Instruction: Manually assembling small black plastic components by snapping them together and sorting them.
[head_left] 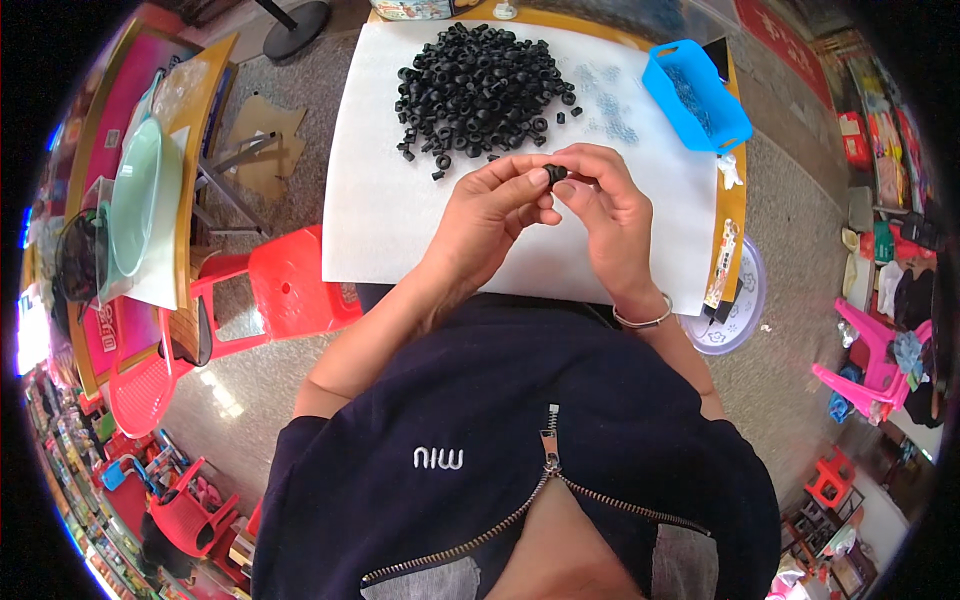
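Both hands meet over the white sheet (400,200) on the surface, fingertips pressed together around one small black ring (556,172). The left hand (490,215) pinches it from 9 o'clock, and the right hand (605,205) closes on it from 3 o'clock; the two sit about equally near. The ring's long axis cannot be told, as fingers hide most of it. The heap of black rings (480,85) lies at 12 o'clock from the hands, near but apart. A blue bin (722,120) stands at 2 o'clock by the sheet's corner, with tiny pale parts (610,115) scattered between bin and heap. A narrow printed packet (722,262) lies along the surface's edge at 4 o'clock.
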